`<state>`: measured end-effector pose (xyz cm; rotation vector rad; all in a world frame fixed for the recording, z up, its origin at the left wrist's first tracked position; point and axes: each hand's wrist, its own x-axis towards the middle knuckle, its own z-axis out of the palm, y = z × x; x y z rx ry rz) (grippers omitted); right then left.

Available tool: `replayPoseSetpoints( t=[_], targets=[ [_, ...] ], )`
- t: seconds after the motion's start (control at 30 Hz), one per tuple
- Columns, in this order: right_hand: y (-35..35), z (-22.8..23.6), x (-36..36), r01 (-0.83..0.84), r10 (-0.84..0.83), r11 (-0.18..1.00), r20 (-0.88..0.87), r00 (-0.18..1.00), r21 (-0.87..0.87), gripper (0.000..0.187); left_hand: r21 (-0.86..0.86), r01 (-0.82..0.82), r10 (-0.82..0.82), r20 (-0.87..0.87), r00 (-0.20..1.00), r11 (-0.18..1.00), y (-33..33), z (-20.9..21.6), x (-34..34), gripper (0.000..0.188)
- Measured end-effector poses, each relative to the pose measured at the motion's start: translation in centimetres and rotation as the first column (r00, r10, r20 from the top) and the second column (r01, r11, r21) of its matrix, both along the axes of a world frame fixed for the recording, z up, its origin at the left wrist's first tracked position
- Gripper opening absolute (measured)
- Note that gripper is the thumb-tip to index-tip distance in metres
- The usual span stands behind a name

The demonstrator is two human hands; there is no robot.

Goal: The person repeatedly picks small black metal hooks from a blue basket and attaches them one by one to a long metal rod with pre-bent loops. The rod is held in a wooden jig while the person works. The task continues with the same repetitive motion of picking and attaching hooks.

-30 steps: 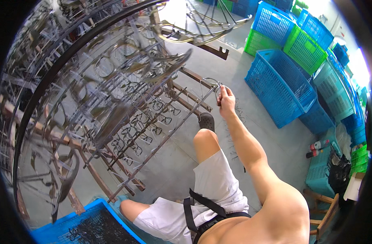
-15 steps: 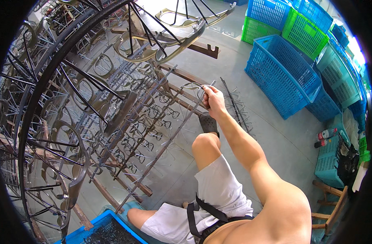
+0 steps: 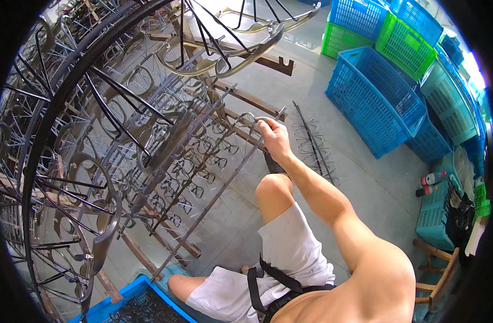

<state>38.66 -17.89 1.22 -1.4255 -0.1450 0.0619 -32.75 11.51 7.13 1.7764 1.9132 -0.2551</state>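
Note:
My right hand [image 3: 273, 135] reaches out beyond my knee, its thumb and fingers pinched on the edge of an eyeglass frame [image 3: 248, 117]. The fingers hide part of this frame. It sits by the upper end of a long metal rod [image 3: 219, 194] that slants down toward my left knee; whether the frame is still fixed to the rod, I cannot tell. Left of the rod, rows of small eyeglass frames [image 3: 195, 189] hang on thin prongs of a rack [image 3: 191, 250]. My left hand does not show.
Close in front, a large dark hoop [image 3: 53, 105] with spokes carries more eyeglass frames. A blue crate [image 3: 179, 310] of black pieces stands at lower left. Stacked crates [image 3: 376, 99] and a wooden stool [image 3: 443, 280] are on the right. A pronged rod [image 3: 313, 141] lies on the floor.
My right hand has shifted slightly left and down, along with the eyeglass frame in its fingers. The view has shifted a little, and the spoked hoop appears slightly farther right.

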Motion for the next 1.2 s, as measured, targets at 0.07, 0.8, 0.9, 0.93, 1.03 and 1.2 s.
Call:
replayPoseSetpoints(
  t=[0.07, 0.8, 0.9, 0.93, 1.03, 1.2],
  targets=[
    [-0.8, 0.8, -0.4, -0.006, 0.006, 0.998, 0.008, 1.000, -0.070, 0.022, 0.265, 0.148, -0.111, -0.149, 0.983, 0.953, -2.3, 1.3, 4.8, 0.042],
    [-1.6, 0.6, 1.1, -0.015, 0.015, 1.000, -0.031, 0.999, -0.011, 0.022, -0.046, -0.441, 0.320, 0.755, 0.573, 0.897, -7.2, -2.3, 8.2, 0.031],
    [-1.2, 0.0, 0.9, 0.059, -0.059, 0.997, 0.001, 0.998, -0.049, 0.021, -0.130, -0.527, 0.394, 0.813, 0.428, 0.840, -8.0, -2.5, 8.1, 0.035],
    [-1.0, -0.2, 0.9, 0.085, -0.084, 0.994, 0.017, 0.996, -0.064, 0.020, -0.155, -0.493, 0.410, 0.784, 0.467, 0.856, -7.4, -3.6, 6.7, 0.033],
    [-1.8, 1.3, 0.7, -0.016, 0.014, 1.000, -0.065, 0.998, -0.026, 0.019, -0.236, -0.403, 0.436, 0.725, 0.534, 0.885, -8.5, -3.6, 7.3, 0.029],
    [-2.1, -0.3, 2.4, -0.069, 0.070, 0.997, -0.069, 0.995, 0.025, 0.023, -0.369, -0.325, 0.490, 0.710, 0.506, 0.871, -8.9, -4.3, 6.5, 0.034]
  ],
)
